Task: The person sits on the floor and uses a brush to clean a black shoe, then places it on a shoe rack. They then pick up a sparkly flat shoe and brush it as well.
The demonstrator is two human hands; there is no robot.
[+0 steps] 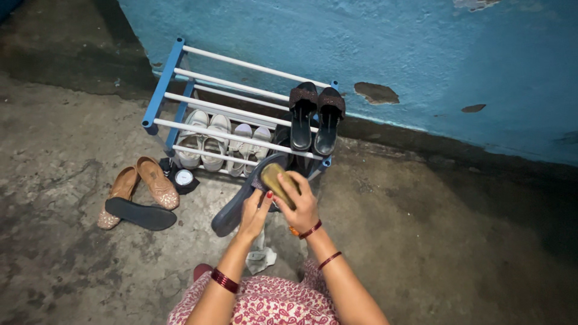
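Steadying a dark slip-on shoe (244, 201) in its grip, the left hand (254, 215) tilts it before the blue shoe rack (161, 90); the right hand (299, 204) clasps a tan brush (278, 182) against it. Black sandals (315, 117) sit racked; tan flats (139, 191) remain on the floor.

The floor to the right of the blue shoe rack (161, 90) is lying open, so a hand could be passing there freely as far as the blue wall (421, 54). Left of the hands, a dark loose sole (140, 213) and a pair of tan flat shoes (139, 189) are crowding the floor, with a small round dial (184, 177) just beside the rack's foot. The rack's white rails are barring reach from above; black heeled sandals (315, 117) are occupying the top right, and white sandals (205, 141) are filling the lower tier. The top left rails are standing bare.
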